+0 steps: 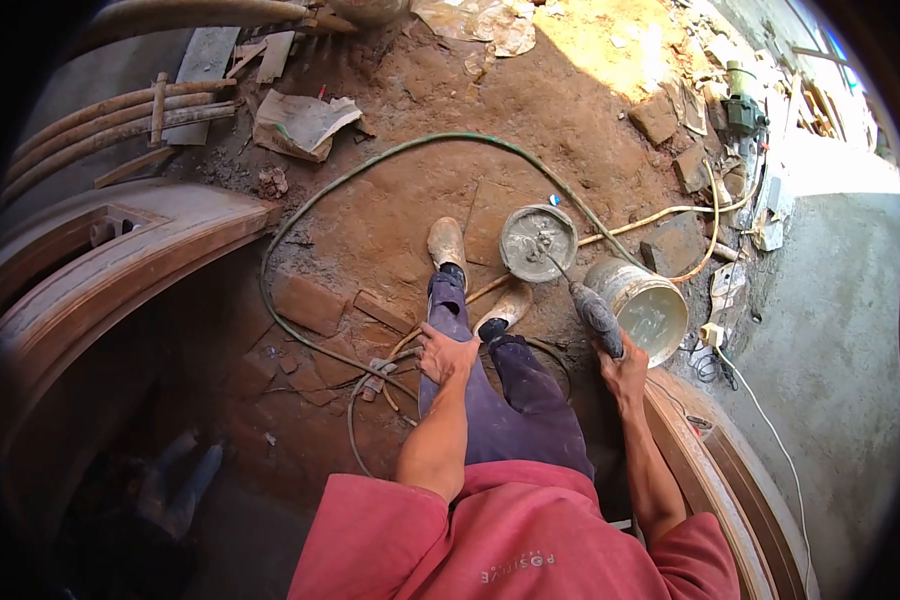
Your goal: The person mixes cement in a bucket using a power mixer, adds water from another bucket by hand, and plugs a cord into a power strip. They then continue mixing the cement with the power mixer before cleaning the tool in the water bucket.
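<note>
My right hand (pixel 625 372) is wrapped round the rear of a dark, mud-caked power drill (pixel 596 318). A thin mixing shaft (pixel 558 265) runs from it down into a bucket (pixel 506 258) of wet grey cement mix (pixel 532 238). The mix looks churned round the shaft's end, which is hidden in it. My left hand (pixel 448 356) lies on the knee of my purple trousers (pixel 480 425), its fingers spread over the cloth with no tool in them. My dusty shoes (pixel 448 243) stand close beside the bucket.
A larger whitish bucket (pixel 637 288) leans beside the drill. A green hose (pixel 365 163) loops over the muddy ground, among bricks (pixel 310 305) and cables. Curved wooden frames (pixel 140 245) stand left and right. A green pump (pixel 743 112) sits at the upper right.
</note>
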Demonstrator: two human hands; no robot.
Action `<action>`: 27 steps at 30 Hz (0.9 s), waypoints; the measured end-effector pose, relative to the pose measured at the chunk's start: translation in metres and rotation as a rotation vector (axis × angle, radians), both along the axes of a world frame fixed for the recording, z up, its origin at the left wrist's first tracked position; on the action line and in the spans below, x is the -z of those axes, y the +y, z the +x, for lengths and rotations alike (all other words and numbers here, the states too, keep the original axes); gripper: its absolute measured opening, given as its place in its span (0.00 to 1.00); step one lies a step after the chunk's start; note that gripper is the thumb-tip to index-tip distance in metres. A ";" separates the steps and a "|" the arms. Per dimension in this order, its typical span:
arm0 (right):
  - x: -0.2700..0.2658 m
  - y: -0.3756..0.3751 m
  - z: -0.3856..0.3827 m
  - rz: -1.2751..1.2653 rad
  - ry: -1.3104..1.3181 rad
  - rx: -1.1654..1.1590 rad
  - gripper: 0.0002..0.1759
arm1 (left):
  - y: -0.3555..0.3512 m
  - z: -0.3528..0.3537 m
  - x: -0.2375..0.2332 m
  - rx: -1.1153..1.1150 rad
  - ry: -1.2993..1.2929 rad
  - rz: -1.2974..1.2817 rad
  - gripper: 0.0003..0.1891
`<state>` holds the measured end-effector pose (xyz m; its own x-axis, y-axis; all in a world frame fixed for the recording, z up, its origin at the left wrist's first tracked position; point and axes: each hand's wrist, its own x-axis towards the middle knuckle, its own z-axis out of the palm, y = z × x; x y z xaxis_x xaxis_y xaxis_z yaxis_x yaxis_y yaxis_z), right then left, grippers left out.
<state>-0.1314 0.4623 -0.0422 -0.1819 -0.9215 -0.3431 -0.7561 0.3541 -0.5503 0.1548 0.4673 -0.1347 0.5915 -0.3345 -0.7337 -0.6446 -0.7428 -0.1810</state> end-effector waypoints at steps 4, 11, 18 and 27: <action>0.018 -0.008 0.017 0.022 -0.012 0.037 0.17 | -0.009 0.003 -0.004 0.016 -0.009 0.021 0.61; 0.119 -0.034 0.038 0.116 0.108 -0.001 0.18 | -0.007 0.009 -0.004 0.043 0.019 0.068 0.62; 0.040 -0.023 0.025 0.110 0.082 0.172 0.17 | -0.001 0.015 -0.002 0.028 0.042 0.070 0.60; 0.012 0.020 0.035 0.037 0.099 0.254 0.16 | 0.012 0.009 0.009 0.019 0.013 0.016 0.58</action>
